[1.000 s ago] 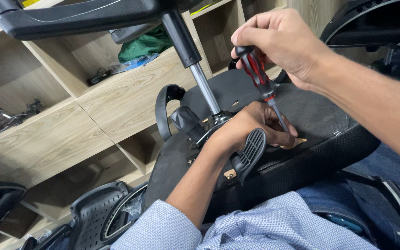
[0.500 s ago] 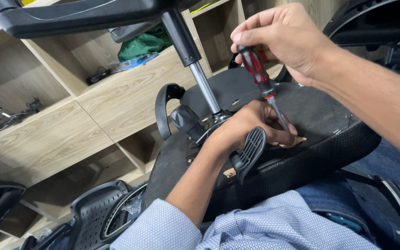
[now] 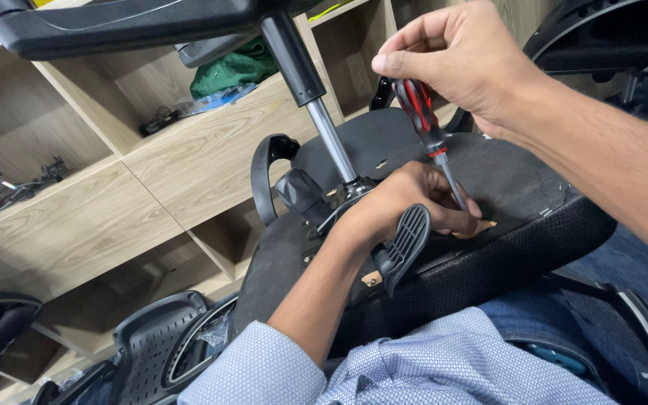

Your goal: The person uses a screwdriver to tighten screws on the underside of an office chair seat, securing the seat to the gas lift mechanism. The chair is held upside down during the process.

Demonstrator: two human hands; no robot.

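Little has changed over the last second: the right hand point(image 3: 463, 56) still grips the red-handled screwdriver point(image 3: 423, 126), fingers closed, while the left hand point(image 3: 414, 199) steadies its tip on the upturned seat point(image 3: 519, 187).

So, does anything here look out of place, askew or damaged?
Nothing looks damaged. The office chair seat lies upside down across the person's lap, gas-lift column pointing up. The right hand holds a red-and-black screwdriver tilted, its tip beside the left hand on the seat's underside.
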